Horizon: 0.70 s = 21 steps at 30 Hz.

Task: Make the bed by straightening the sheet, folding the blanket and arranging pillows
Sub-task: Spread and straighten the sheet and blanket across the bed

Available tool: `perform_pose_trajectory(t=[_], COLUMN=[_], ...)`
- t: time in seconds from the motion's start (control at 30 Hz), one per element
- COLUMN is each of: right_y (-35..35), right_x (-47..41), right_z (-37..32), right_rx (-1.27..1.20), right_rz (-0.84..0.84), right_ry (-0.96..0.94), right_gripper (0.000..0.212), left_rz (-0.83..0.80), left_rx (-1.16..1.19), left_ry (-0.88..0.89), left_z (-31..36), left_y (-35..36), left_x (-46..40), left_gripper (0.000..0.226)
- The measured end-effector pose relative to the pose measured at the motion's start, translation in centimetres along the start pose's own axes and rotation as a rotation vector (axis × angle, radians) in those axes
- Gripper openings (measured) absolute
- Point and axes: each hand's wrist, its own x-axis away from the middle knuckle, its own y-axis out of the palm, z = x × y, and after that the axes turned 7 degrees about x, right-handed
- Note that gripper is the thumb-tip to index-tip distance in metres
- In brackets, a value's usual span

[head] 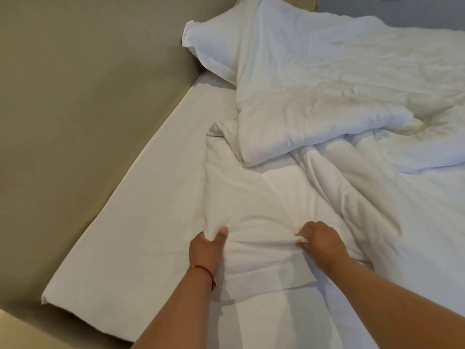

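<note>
Pillow [254, 222], white, lies in the lower centre of the frame on the white sheet [141, 222], its near flap edge running toward lower right. Cloth is bunched and creased between the two hands.

Left hand [207, 248]: thumb on top, fingers tucked under a fold at the pillow's left side, closed tight on the fabric. A pinch of cloth stands up between thumb and fingers. Red string bracelet [203, 269] on that wrist.

Right hand [320, 241]: knuckles up, fingers curled in and clamped on a gathered wad of the pillow's cover at its right side. Fingertips mostly buried in the cloth; how deep the hold goes, cannot tell. Creases radiate from this grip toward the upper left.

Both forearms enter from the bottom edge, angled inward toward the pillow.

Blanket [339, 84], white and rumpled, fills the upper right and centre right of the frame; one folded-over lobe ends just above the held pillow, touching or overlapping its far edge. A further twisted run of it passes down the right side beside the right hand.

Second pillow [214, 39] sits at upper centre, partly under the blanket, corner flap pointing left, against the beige wall [88, 84].

The sheet shows bare along the left of the bed, from upper centre to lower left, fairly smooth. Its near left corner ends at a ragged-looking edge against a beige ledge [37, 331] in the lower left.
</note>
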Motion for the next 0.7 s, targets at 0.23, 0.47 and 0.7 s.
perform_pose_trajectory(t=[0.23,0.47,0.7], right_y=[-5.0,-5.7,-5.2], right_x=[0.7,2.6,6.7], right_z=[-8.8,-20.8,-28.0], right_rx=[-0.320,-0.548,-0.597], right_rz=[-0.219,-0.285,-0.399], right_ry=[0.028,-0.031,-0.139], right_gripper=[0.027,0.035,0.046], left_rz=[0.128,-0.081,0.471], left_rx=[0.219,0.772,0.282], left_ry=[0.055,-0.218,-0.197], left_z=[4.8,4.0,3.3], left_y=[-9.3,-12.2,-14.6], left_x=[-0.7,2.7,1.9], left_gripper=[0.065,0.082,0.065])
